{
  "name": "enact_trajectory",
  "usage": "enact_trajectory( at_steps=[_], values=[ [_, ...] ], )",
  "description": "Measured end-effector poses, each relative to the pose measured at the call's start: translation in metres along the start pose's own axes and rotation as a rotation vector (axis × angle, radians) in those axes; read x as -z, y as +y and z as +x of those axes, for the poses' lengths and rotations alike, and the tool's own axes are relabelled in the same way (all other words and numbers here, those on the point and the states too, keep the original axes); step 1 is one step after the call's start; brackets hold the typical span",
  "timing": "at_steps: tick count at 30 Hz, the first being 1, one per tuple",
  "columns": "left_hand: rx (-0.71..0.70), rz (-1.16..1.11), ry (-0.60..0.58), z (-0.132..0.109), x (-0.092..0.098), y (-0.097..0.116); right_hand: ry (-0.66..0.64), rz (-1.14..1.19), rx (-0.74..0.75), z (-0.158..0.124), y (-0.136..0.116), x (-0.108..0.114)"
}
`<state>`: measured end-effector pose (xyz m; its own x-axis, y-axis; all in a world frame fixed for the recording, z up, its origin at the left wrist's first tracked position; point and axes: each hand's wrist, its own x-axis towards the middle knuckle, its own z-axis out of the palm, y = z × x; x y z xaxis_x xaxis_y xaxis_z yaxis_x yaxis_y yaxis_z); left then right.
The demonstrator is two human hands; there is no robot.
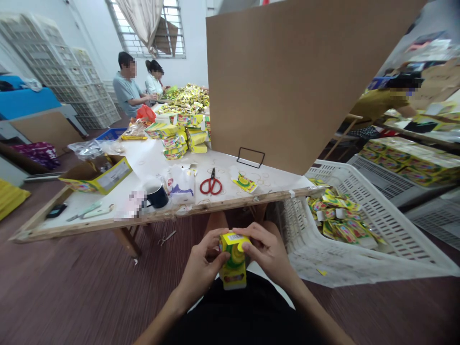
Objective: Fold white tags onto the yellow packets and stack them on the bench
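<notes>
A small yellow and green box (pixel 234 268) is held upright above my lap, its barcoded end facing up. My left hand (pixel 205 261) grips its left side, thumb on the front. My right hand (pixel 265 244) holds the upper right edge, with the fingers on the top and the thumb near the front corner. On the table (pixel 187 207) beyond lie red-handled scissors (pixel 211 186) and a flat yellow packet (pixel 245 182). To the right, a white plastic crate (pixel 362 268) holds many yellow-green boxes (pixel 345 220).
A large cardboard sheet (pixel 280 86) stands on the table's right part. A dark mug (pixel 157 194), an open yellow carton (pixel 104 177) and stacked yellow boxes (pixel 175 146) are on the left. Two people sit behind the table; another person bends over at the right.
</notes>
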<state>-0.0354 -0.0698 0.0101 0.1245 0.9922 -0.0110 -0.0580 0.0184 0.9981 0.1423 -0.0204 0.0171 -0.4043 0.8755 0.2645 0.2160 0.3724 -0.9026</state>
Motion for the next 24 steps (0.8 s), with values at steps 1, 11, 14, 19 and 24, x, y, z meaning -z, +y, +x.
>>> enact_trajectory(
  at_steps=[1,11,14,19,24],
  values=[
    [0.003,0.011,0.005,0.000,0.000,0.000,-0.050,0.005,-0.071,0.000,-0.001,-0.001],
    [0.010,0.001,0.030,0.000,-0.001,-0.003,-0.118,-0.313,-0.191,0.005,-0.015,-0.010],
    [0.012,-0.003,0.021,0.000,-0.001,-0.003,-0.062,-0.358,-0.178,0.005,-0.009,-0.013],
    [0.007,-0.060,0.093,-0.002,0.003,0.002,-0.095,-0.107,-0.124,0.009,-0.004,-0.012],
    [-0.010,-0.117,0.055,-0.003,0.003,0.001,0.014,0.223,-0.150,0.011,0.003,-0.010]
  ],
)
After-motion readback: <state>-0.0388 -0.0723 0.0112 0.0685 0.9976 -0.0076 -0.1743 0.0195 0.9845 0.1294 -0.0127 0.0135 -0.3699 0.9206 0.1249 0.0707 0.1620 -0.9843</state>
